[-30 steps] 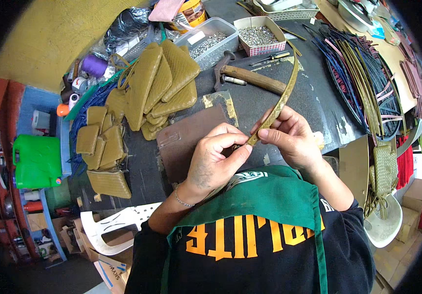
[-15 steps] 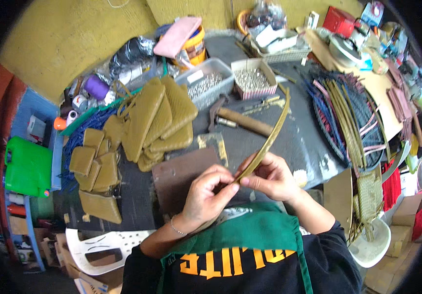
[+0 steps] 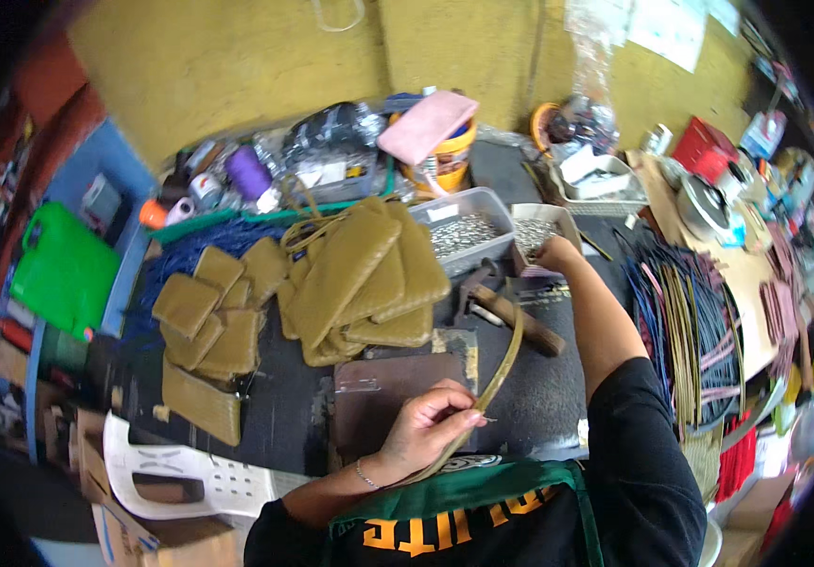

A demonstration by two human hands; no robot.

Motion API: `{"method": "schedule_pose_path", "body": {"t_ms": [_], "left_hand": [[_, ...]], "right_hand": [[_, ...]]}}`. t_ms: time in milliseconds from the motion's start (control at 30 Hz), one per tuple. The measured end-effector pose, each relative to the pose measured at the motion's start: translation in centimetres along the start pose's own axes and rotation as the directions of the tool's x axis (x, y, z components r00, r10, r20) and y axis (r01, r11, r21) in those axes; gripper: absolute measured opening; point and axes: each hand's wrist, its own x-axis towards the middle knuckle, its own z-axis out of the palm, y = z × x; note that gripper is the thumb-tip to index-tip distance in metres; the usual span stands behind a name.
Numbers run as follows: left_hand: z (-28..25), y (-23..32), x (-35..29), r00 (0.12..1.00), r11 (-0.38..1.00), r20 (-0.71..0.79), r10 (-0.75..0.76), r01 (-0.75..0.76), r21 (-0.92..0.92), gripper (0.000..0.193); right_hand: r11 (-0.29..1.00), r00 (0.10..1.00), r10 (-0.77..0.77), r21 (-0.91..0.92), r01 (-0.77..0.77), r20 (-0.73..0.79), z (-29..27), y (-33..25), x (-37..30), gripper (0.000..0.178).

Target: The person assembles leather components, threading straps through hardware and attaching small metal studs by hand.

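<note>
My left hand (image 3: 431,425) pinches a long, narrow olive strap (image 3: 502,369) between thumb and fingers, above a brown board (image 3: 355,387). The strap's free end curves up toward a hammer (image 3: 516,317) with a wooden handle. A small, thin metal piece shows at my left fingertips. My right hand (image 3: 558,253) reaches into a small carton box (image 3: 526,267) of small metal pieces. Its fingers are bunched and bent down; their tips, and anything between them, are hidden. Beside the box stands a clear plastic tub (image 3: 459,257) holding similar metal pieces.
Quilted olive pouches (image 3: 360,274) lie piled at left, with smaller olive pieces (image 3: 185,302) beside them. Bundled straps (image 3: 686,331) rest at right. Behind stand a yellow bucket (image 3: 454,161) and a white basket (image 3: 601,180). A white plastic chair (image 3: 190,463) is at lower left.
My right hand has left the strap and stretched forward to the carton box. The left hand keeps hold of the strap. The view has shifted, showing more wall.
</note>
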Motion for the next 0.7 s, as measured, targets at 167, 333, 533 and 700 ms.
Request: {"method": "schedule_pose_path", "body": {"t_ms": [167, 333, 533, 700], "left_hand": [[-0.5, 0.0, 0.2, 0.999, 0.994, -0.05, -0.023, 0.017, -0.108, 0.004], [-0.3, -0.5, 0.1, 0.999, 0.999, -0.004, 0.041, -0.041, -0.027, 0.004], [-0.2, -0.2, 0.3, 0.998, 1.0, -0.056, 0.019, -0.019, 0.009, 0.003], [-0.4, -0.1, 0.5, 0.985, 0.965, -0.115, 0.128, -0.097, 0.242, 0.003]], "right_hand": [[0.989, 1.0, -0.008, 0.145, 0.01, -0.013, -1.8, -1.9, -1.0, 0.017], [0.984, 0.997, 0.004, 0.176, 0.01, -0.081, -2.3, -2.8, -2.7, 0.012], [0.845, 0.787, 0.271, 0.529, 0.081, -0.554, -2.3, -2.4, -5.1, 0.022], [-0.058, 0.802, 0.347, 0.843, 0.535, -0.486, -6.9, -7.4, -12.9, 0.01]]}}
